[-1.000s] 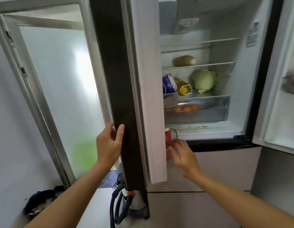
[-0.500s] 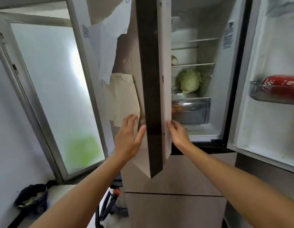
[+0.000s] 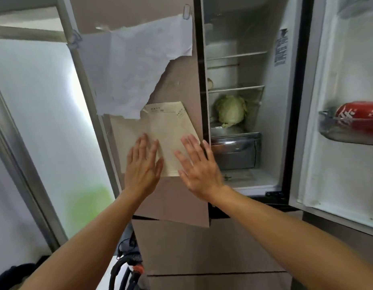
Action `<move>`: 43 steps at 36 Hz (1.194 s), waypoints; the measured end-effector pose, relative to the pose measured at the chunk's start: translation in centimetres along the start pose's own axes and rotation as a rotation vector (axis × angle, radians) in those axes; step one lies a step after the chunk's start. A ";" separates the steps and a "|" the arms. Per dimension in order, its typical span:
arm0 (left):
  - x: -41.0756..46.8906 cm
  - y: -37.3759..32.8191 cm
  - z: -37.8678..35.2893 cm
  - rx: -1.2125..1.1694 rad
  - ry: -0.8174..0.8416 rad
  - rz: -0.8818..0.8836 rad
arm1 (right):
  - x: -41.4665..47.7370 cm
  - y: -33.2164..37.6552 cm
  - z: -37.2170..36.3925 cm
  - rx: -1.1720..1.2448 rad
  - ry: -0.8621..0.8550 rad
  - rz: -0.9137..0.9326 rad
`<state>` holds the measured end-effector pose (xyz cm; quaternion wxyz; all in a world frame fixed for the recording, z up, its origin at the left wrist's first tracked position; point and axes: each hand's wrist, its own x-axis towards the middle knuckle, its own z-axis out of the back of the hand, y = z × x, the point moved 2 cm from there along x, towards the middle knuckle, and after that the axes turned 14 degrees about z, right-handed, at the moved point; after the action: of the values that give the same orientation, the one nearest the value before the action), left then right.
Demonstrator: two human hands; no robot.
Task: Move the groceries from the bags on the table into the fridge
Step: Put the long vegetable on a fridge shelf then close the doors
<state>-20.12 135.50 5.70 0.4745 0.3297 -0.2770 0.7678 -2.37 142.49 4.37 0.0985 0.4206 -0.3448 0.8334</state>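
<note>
Both palms lie flat on the left door point(image 3: 177, 195) of the fridge point(image 3: 286, 114), with groceries on its shelves.

The left door stands nearly closed, while the right door point(image 3: 338, 181) hangs wide open. A torn white sheet point(image 3: 139, 65) and a cream sheet point(image 3: 171, 130) below it cover the left door's front. The left hand point(image 3: 142, 166) and right hand point(image 3: 200, 170) are spread wide with straight fingers, holding nothing, side by side at the cream sheet's lower edge. Inside, a clear drawer point(image 3: 235, 151) sits under the lowest shelf, and a cabbage point(image 3: 230, 110) rests on that shelf. A red bottle point(image 3: 357, 110) lies on its side in the right door's bin point(image 3: 348, 135).
</note>
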 end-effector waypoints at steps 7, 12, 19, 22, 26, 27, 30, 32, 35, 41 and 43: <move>1.2 -0.4 -5.2 -0.080 -0.157 -0.061 | -1.0 -3.5 -5.3 -0.184 -0.054 0.036; 2.5 -0.3 -7.5 -0.096 -0.256 -0.099 | -0.9 -5.2 -7.0 -0.172 -0.108 0.070; 3.0 -0.6 -9.4 -0.103 -0.282 -0.116 | -1.2 -7.0 -9.5 -0.148 -0.080 0.071; 3.6 -0.2 -9.3 -0.085 -0.297 -0.117 | -0.6 -7.2 -9.8 -0.153 -0.069 0.072; 2.7 -0.3 -8.2 -0.152 -0.309 -0.073 | -0.8 -6.4 -9.0 -0.110 -0.005 0.075; 2.6 -0.5 -7.6 -0.199 -0.314 -0.066 | -1.0 -6.3 -8.5 -0.102 0.015 0.077; 2.9 -2.0 -5.1 -0.367 -0.322 -0.135 | -2.6 -6.9 -6.7 -0.074 0.061 0.017; 3.0 -4.1 -3.7 -0.452 -0.316 -0.193 | -5.1 -7.9 -5.2 -0.087 0.110 -0.056; 2.3 -8.9 -2.0 -0.550 -0.312 -0.264 | -9.9 -10.2 -1.9 -0.113 0.218 -0.153; -1.5 -20.1 -0.6 -0.788 -0.184 -0.420 | -16.9 -14.4 8.1 -0.222 0.261 -0.298; -3.1 -23.9 -0.3 -0.822 -0.110 -0.475 | -19.0 -15.8 11.8 -0.274 0.229 -0.328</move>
<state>2.62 143.56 5.82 0.7124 0.2089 -0.4996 0.4464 24.12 148.85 2.33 0.3271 0.3563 -0.3682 0.7940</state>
